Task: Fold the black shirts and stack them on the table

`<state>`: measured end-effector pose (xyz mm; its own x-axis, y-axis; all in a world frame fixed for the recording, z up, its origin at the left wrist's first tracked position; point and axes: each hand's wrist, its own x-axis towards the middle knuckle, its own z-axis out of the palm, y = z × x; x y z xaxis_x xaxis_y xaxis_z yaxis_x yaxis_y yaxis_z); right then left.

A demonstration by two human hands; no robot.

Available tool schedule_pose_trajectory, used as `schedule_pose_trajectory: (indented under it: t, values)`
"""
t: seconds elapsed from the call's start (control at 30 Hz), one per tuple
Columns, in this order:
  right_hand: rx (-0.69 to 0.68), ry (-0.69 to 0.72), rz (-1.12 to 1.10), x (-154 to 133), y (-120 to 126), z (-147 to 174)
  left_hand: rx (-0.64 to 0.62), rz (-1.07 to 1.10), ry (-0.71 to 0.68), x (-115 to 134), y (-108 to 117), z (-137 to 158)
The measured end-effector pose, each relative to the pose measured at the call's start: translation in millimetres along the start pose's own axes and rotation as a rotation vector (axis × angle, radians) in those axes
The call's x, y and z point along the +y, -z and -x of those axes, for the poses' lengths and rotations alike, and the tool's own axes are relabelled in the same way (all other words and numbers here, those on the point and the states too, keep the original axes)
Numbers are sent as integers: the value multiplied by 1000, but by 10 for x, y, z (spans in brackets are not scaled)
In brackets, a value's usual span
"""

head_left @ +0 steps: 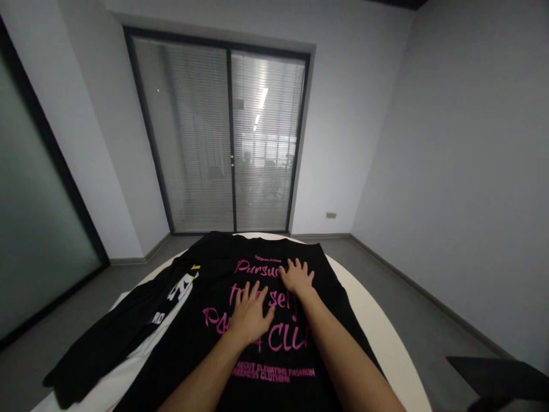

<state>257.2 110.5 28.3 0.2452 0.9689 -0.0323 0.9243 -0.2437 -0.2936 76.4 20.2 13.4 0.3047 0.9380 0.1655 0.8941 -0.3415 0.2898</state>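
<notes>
Shirt (285, 320) of black, matte cloth, spread nearly flat on a pale, smooth surface (381, 326) with a curved edge; its hem or collar end cannot be told with certainty. Pink lettering (281, 339), brush-like in the larger lines and blocky in the small ones, runs across the cloth and is partly covered by the hands. The left hand (251, 315) lies palm down over the middle of the lettering, its grip slack, fingers fanned apart and clasping nothing. The right hand (297, 277), farther forward, rests palm down beside the upper lines, its grip likewise loose, with the digits spread. To the left, a long, tapering black sleeve (111, 335) slants toward the near edge, bearing a white and yellow print (185, 286); whether it belongs to the same garment cannot be told. Beyond the surface stands a glass door (201, 143) in two dark-framed panels, lined with fine horizontal slats. Plain, pale walls (472, 143) flank it, one carrying a small rectangular plate (331, 215) low down. The floor (414, 297) is smooth and grey; a dark, flat-topped object (497, 375) occupies the lower right corner.
</notes>
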Motion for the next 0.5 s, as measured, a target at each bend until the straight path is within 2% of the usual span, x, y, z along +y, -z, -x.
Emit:
schedule_pose_trajectory:
  t: [0.07,0.13,0.23,0.33,0.4,0.47,0.5]
  values:
    - [0,27,-4,-69,-139,70,41,42,18,-20,-23,-17]
    - [57,46,10,-77,-244,125,99,83,33,-37,-27,-42]
    - [116,70,-12,-44,-278,181,223,122,49,-67,44,-109]
    - [108,101,-32,-20,-225,216,358,73,105,-164,243,-230]
    - [95,115,-32,-12,-196,230,429,-48,130,-309,427,-332]
    - [89,125,-35,-5,-185,235,459,-185,140,-523,612,-431]
    - [88,128,-38,-2,-184,235,435,-247,150,-646,692,-473]
